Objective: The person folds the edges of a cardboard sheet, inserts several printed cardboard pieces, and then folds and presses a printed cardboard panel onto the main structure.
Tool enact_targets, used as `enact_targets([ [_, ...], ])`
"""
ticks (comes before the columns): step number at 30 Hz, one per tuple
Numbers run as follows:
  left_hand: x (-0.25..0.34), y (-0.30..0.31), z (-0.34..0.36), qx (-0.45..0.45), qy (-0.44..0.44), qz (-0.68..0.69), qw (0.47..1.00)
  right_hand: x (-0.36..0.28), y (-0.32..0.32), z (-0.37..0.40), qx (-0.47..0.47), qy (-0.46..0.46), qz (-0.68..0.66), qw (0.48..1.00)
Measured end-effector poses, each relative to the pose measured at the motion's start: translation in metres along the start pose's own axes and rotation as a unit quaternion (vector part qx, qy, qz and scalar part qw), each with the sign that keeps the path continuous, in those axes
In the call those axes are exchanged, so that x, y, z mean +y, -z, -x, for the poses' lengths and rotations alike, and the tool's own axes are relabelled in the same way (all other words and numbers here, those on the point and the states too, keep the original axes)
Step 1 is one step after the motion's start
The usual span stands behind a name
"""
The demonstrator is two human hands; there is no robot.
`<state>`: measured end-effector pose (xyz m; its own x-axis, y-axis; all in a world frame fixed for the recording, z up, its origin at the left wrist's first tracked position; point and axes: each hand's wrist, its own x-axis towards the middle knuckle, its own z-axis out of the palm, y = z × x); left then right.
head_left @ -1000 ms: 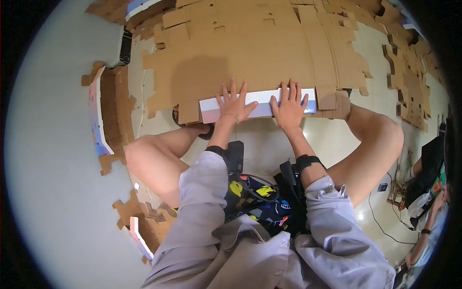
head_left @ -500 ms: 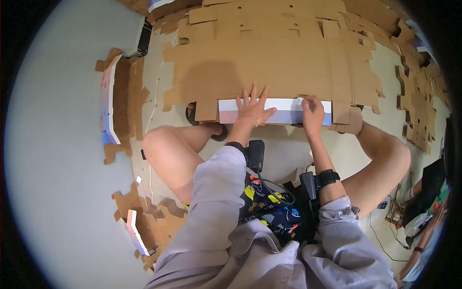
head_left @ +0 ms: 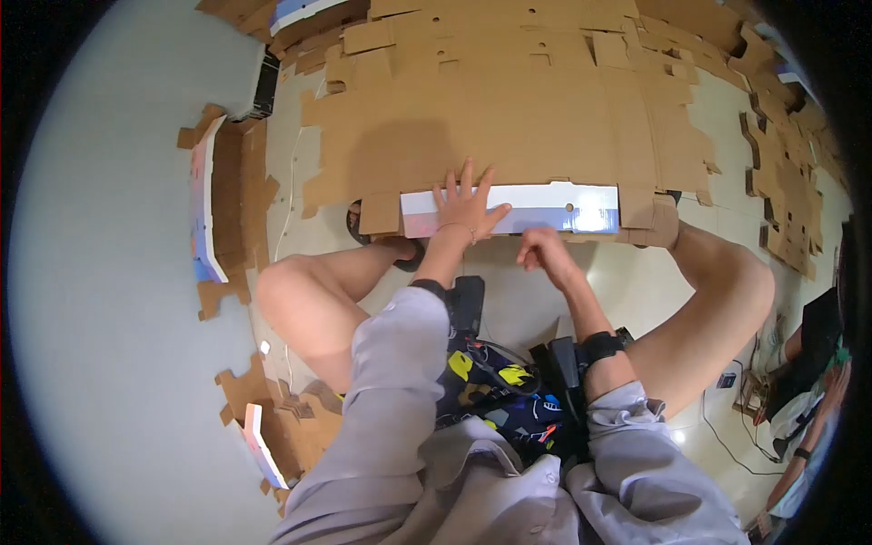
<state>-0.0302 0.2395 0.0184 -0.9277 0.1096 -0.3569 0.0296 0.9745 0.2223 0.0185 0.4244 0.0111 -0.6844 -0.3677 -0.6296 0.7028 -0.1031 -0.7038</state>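
Note:
A large brown cardboard sheet [head_left: 490, 118] lies flat before me. Along its near edge runs a white and blue printed strip [head_left: 545, 209] with a small round hole toward its right end. My left hand [head_left: 465, 211] presses flat on the strip's left part, fingers spread, with the fingertips on the brown cardboard. My right hand [head_left: 543, 250] hangs just below the strip's near edge, apart from it, with its fingers curled. Whether anything is inside those fingers is hidden.
Folded cardboard pieces with printed edges [head_left: 211, 200] stand at the left. A smaller one [head_left: 262, 445] lies lower down. Stacked cut cardboard [head_left: 786, 195] is at the right. Another person's arm [head_left: 813, 436] and black cables show at the lower right.
My right hand has come off the strip's right part and moved left and down, uncovering the round hole. My left hand stays spread on the strip. The view has shifted slightly.

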Motion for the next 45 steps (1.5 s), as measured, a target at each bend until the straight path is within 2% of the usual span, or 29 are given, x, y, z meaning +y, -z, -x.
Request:
enact_targets([
  [2,0.007,0.012,0.011,0.028,0.003,0.000,1.000,0.015,-0.003,0.005,-0.019,-0.063,0.037,0.997],
  [4,0.019,0.014,0.028,0.097,0.006,-0.009,0.995,0.027,-0.007,0.010,-0.030,-0.099,0.058,0.993],
  [7,0.028,0.016,0.048,0.158,0.006,-0.027,0.987,0.022,-0.022,0.016,0.014,-0.103,0.038,0.994],
  [10,0.031,0.016,0.067,0.188,-0.001,-0.029,0.982,0.016,-0.025,0.014,-0.039,-0.038,-0.095,0.994],
  [11,0.033,0.016,0.073,0.195,-0.005,-0.027,0.980,0.015,-0.025,0.015,-0.043,-0.046,-0.103,0.993],
  [16,0.039,0.018,0.090,0.170,0.000,-0.019,0.985,0.015,-0.039,0.015,-0.028,-0.052,-0.130,0.990],
  [19,0.040,0.020,0.096,0.155,0.002,-0.021,0.988,0.030,-0.046,0.007,-0.069,-0.041,-0.206,0.975],
  [22,0.040,0.019,0.104,0.150,0.003,-0.011,0.989,-0.006,-0.073,0.026,-0.043,0.006,-0.272,0.961],
  [25,0.041,0.023,0.102,0.146,0.013,-0.018,0.989,0.005,-0.060,0.014,-0.013,-0.031,-0.182,0.983],
  [28,0.040,0.027,0.099,0.096,0.006,0.015,0.995,-0.002,-0.064,0.022,0.020,-0.026,-0.197,0.980],
  [31,0.039,0.020,0.100,0.061,0.010,0.063,0.996,0.017,-0.060,0.012,-0.009,0.013,-0.188,0.982],
  [34,0.041,0.016,0.098,0.054,0.040,0.029,0.997,0.025,-0.068,0.013,0.068,-0.018,-0.161,0.984],
  [37,0.046,0.014,0.098,0.073,0.050,-0.006,0.996,0.025,-0.071,0.010,0.096,0.007,-0.229,0.969],
  [40,0.043,0.007,0.101,0.098,0.033,0.000,0.995,0.025,-0.080,0.016,0.228,0.108,-0.061,0.966],
  [43,0.047,0.011,0.107,0.124,0.012,0.006,0.992,0.008,-0.085,0.031,0.259,0.140,-0.019,0.955],
  [45,0.048,0.013,0.110,0.155,0.001,0.011,0.988,0.014,-0.077,0.026,0.259,0.186,0.057,0.946],
])
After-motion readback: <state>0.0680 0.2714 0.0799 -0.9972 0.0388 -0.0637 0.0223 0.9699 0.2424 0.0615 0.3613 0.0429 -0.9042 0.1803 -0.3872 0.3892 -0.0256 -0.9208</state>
